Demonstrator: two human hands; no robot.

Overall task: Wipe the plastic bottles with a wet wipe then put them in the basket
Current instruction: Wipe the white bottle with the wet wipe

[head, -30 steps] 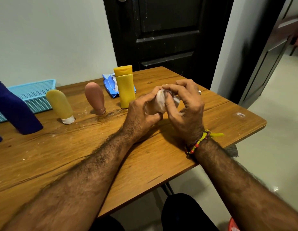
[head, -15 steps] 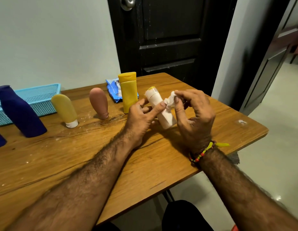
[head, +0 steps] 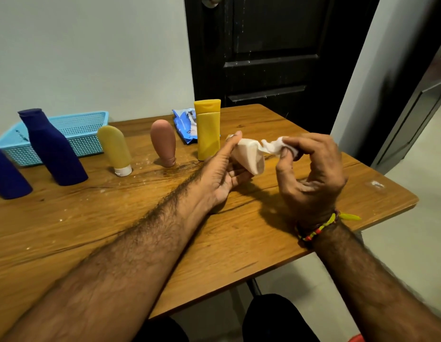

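My left hand point(head: 223, 174) holds a small white plastic bottle point(head: 250, 156) above the wooden table point(head: 115, 230), thumb on its upper end and fingers under it. My right hand point(head: 310, 174) pinches a crumpled white wet wipe point(head: 273, 145) just to the right of the bottle's top. Standing on the table are a tall yellow bottle point(head: 208, 129), a pink bottle point(head: 163, 143), a pale yellow bottle point(head: 115, 150) and two dark blue bottles point(head: 52, 146) point(head: 7, 174). The light blue basket point(head: 91, 129) sits at the back left and looks to hold nothing.
A blue wet-wipe pack point(head: 186, 125) lies behind the tall yellow bottle. A black door point(head: 276, 58) stands behind the table and a doorway opens at the right. The table's right edge point(head: 409, 201) is close to my right hand.
The white bottle has tipped from nearly upright to slanted in my left hand. The wipe has come off the bottle's top and moved right with my right hand.
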